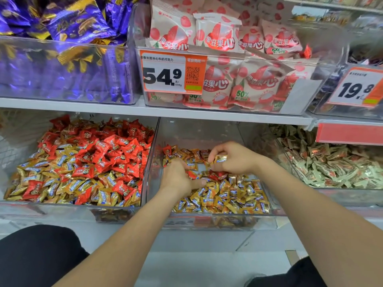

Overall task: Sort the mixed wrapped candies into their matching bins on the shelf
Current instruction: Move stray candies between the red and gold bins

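Both my hands reach into the middle clear bin (151,162) on the lower shelf, which holds mostly gold-wrapped candies (228,197) with a few red ones (216,175) mixed in. My right hand (234,157) pinches a gold candy (220,158) between thumb and fingers just above the pile. My left hand (178,177) lies palm down on the pile with curled fingers dug among the candies; what it holds is hidden. The left bin (18,129) holds a mix of red candies (116,152) and gold ones.
A bin of pale green-wrapped candies (331,166) stands to the right. The upper shelf (145,109) carries bins of purple candies (72,23) and pink lychee packets (219,38), with price tags (172,72) hanging in front. My dark trousers show at the bottom corners.
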The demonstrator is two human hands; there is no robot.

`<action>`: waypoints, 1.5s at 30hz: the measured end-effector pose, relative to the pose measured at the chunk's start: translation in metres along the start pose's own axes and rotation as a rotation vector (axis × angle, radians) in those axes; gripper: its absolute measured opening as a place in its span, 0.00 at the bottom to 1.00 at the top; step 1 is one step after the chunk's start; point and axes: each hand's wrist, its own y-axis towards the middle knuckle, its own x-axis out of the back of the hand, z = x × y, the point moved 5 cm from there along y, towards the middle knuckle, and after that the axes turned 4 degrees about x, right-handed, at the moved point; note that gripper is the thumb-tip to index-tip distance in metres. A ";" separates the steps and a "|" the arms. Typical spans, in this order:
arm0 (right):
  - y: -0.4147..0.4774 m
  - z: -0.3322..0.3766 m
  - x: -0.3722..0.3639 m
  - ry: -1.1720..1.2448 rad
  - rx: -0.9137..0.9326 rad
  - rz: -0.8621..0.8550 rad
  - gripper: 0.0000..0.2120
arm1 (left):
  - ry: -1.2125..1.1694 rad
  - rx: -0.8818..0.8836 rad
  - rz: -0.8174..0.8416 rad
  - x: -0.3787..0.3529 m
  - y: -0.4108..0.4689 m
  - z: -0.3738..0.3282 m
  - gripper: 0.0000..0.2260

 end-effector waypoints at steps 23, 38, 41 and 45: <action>-0.024 -0.019 -0.002 -0.039 -0.051 0.146 0.17 | 0.448 -0.084 0.079 -0.014 0.004 -0.006 0.14; -0.012 -0.017 0.016 0.133 -0.212 -0.068 0.21 | 0.052 -0.050 -0.164 0.017 -0.010 -0.010 0.07; -0.014 -0.015 0.005 0.066 -0.171 0.041 0.12 | 0.233 0.002 -0.163 0.016 -0.016 -0.012 0.11; -0.014 -0.013 0.004 0.001 -0.137 0.033 0.11 | 0.514 -0.040 -0.163 0.008 -0.023 -0.018 0.17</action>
